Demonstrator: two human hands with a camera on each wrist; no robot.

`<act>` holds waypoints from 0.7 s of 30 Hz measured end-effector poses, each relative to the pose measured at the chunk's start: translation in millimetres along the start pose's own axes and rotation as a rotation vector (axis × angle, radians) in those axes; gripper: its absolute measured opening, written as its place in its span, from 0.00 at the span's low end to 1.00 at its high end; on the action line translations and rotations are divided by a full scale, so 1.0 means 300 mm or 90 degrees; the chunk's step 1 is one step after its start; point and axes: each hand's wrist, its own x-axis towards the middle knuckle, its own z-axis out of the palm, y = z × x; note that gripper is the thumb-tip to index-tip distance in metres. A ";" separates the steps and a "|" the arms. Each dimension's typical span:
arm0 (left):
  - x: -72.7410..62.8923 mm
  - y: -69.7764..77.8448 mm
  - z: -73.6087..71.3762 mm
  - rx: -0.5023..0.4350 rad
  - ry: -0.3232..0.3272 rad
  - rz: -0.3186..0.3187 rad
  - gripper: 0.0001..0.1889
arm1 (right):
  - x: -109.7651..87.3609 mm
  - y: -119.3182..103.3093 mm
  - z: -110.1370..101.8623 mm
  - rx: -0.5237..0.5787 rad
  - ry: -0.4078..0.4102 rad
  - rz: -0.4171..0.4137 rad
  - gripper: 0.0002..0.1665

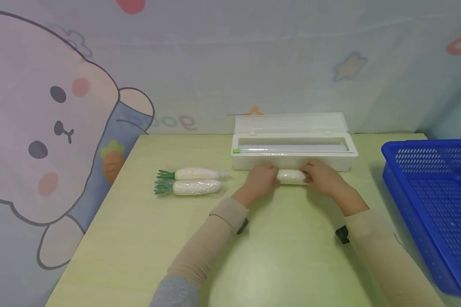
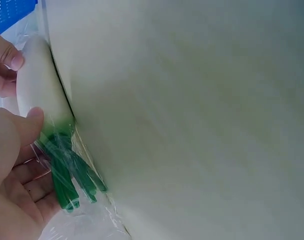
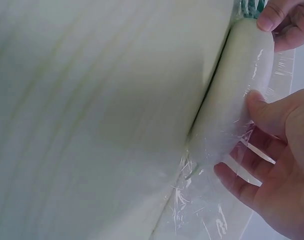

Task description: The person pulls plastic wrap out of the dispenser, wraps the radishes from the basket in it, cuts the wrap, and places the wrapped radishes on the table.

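A white radish (image 1: 291, 177) lies on the table in front of a white cling film dispenser (image 1: 249, 162). My left hand (image 1: 259, 181) grips its leafy end; in the left wrist view the thumb rests beside the green stalks (image 2: 66, 175), with the fingers behind. At the other end my right hand (image 1: 324, 179) holds the radish, thumb on its side and fingers curled under. Clear cling film (image 3: 209, 212) covers the radish and spreads loosely past its tip in the right wrist view. From the head view, the hands hide both ends.
Two film-wrapped radishes (image 1: 197, 187) lie side by side to the left, green stalks pointing left. The dispenser's lid (image 1: 290, 123) stands raised, showing a roll inside and a green slider (image 1: 236, 150). A blue plastic basket (image 1: 411, 209) stands at the right.
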 end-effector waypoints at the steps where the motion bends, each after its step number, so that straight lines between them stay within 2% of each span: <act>1: -0.001 0.000 -0.002 -0.003 -0.005 -0.001 0.11 | -0.001 -0.001 0.001 0.002 0.002 -0.002 0.11; 2: -0.001 -0.002 -0.003 -0.003 -0.010 -0.002 0.11 | -0.001 -0.001 0.002 0.004 0.005 -0.005 0.12; 3: 0.006 -0.014 0.019 -0.001 0.002 0.009 0.11 | -0.003 -0.001 0.004 0.006 0.009 -0.009 0.12; 8: -0.001 -0.020 0.014 0.000 -0.014 0.031 0.12 | -0.013 0.000 0.011 0.006 0.019 -0.025 0.14; 9: -0.004 -0.020 0.010 -0.001 -0.019 0.034 0.13 | -0.016 0.001 0.012 0.003 0.021 -0.026 0.15; 10: -0.013 -0.009 -0.016 -0.006 -0.040 0.028 0.15 | -0.018 0.000 0.012 0.002 0.021 -0.027 0.15; 14: -0.021 -0.007 -0.034 -0.003 -0.064 0.028 0.24 | -0.026 -0.003 0.007 -0.004 0.021 -0.030 0.16; 21: -0.032 -0.011 -0.059 -0.014 -0.055 0.038 0.24 | -0.029 -0.014 -0.013 -0.020 0.021 -0.033 0.18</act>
